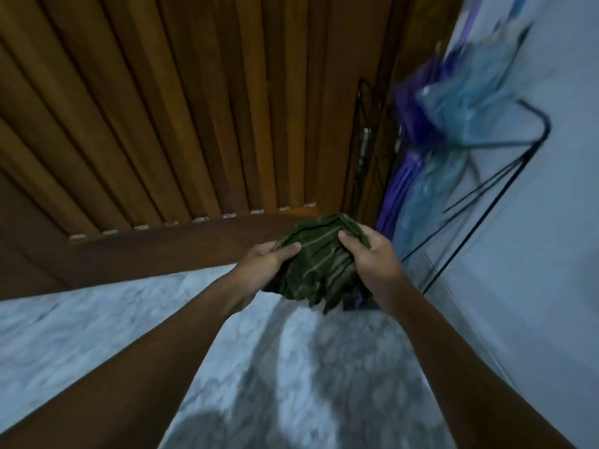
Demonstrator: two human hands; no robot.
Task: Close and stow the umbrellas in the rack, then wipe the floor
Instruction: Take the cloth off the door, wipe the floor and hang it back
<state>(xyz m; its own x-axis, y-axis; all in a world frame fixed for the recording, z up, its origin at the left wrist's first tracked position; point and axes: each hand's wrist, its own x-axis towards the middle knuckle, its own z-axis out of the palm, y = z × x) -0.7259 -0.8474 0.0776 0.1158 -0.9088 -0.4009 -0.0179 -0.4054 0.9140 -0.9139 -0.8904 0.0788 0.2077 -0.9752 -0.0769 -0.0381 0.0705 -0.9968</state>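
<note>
Cloth: I held the green striped cloth bunched above the floor.
Fingers: both hands (left hand, right hand) pinched it.
Rack: umbrellas stowed.

The cloth is in the middle, held above the floor, with the left hand on its left side and the right hand on its right side. Behind the cloth stands the wooden door, which fills the far left and centre. To the right of the door, in the corner, is the wire rack, standing against the wall on the right. Two umbrellas stand side by side in the rack, their tips down near the floor, just to the right of the right hand
</note>
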